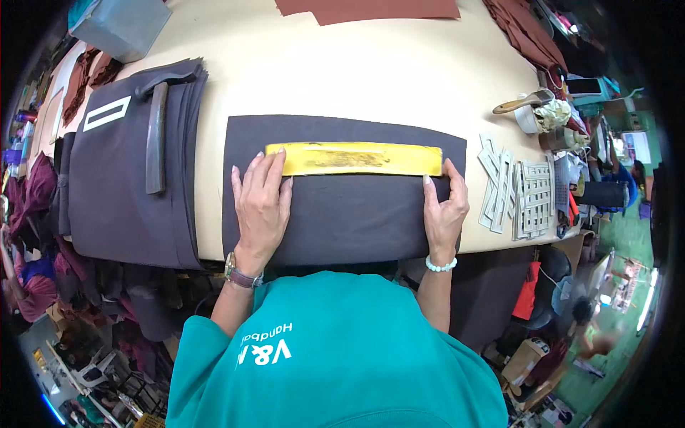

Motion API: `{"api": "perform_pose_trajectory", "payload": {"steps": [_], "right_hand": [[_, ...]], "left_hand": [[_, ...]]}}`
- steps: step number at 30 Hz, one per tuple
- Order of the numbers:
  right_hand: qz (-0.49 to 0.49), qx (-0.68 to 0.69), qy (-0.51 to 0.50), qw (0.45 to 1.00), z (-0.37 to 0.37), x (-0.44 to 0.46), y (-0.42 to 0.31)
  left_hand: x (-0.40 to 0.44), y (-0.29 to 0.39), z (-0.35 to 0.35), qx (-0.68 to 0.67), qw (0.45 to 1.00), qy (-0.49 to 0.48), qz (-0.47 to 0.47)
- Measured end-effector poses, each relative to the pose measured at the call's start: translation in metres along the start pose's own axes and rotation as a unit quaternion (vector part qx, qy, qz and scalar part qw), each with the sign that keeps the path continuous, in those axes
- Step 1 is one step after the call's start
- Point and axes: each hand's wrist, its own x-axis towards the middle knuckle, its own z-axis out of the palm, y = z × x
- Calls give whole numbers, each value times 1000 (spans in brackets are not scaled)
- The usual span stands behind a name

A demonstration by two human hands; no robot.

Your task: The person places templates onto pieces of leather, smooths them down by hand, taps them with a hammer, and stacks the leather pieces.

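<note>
Nearest us is a teal shirt. Beyond it, the left hand, fingers loose, rests on the left end of a yellow bar; the right hand, also unclenched, touches its right end. The bar lies across a dark sheet on a cream table. Farthest, we see a reddish-brown sheet.

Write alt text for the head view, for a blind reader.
A left hand and a right hand are at opposite ends of a yellow strip lying on a dark sheet. A hammer lies on a dark stack to the left.
</note>
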Motion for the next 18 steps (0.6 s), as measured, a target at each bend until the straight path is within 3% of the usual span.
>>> {"api": "perform_pose_trajectory", "payload": {"steps": [5, 9, 14, 18], "right_hand": [[-12, 6, 5, 1000, 12, 11, -2], [35, 82, 14, 996, 13, 9, 3], [60, 142, 20, 988, 16, 9, 8], [45, 127, 25, 991, 16, 9, 11]], "left_hand": [[13, -3, 3, -126, 988, 67, -61], [4, -18, 2, -38, 996, 51, -65], [5, -18, 6, -97, 993, 27, -53], [11, -11, 3, -70, 996, 4, -53]]}}
